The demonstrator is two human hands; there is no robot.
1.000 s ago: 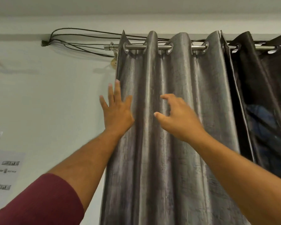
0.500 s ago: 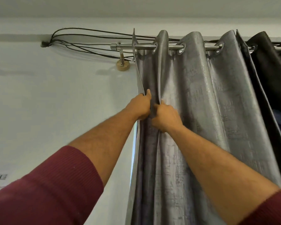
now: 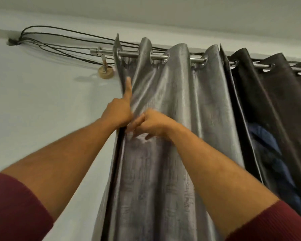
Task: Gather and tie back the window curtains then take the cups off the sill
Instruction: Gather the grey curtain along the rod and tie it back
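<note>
Hands are meeting high on the grey curtain [image 3: 163, 119], probably to bunch its folds. Left hand [image 3: 117, 113] is gripping the edge; right hand [image 3: 153, 123] is pinching a fold.

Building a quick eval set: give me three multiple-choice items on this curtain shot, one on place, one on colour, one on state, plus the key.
1. Where is the left hand on the grey curtain?
A. at its left edge
B. at its right edge
C. up on the rod

2. What colour are the person's sleeves?
A. blue
B. dark red
C. white

3. What state is the grey curtain in?
A. lying on the floor
B. tied back with a cord
C. hanging from the rod in folds, not tied

Key:
1 A: the left hand grips the left edge, one finger pointing up along it, with the right hand close beside it.
2 B: both cuffs at the bottom of the picture are dark red.
3 C: the eyelets sit on the rod and no tie is in view.
</note>
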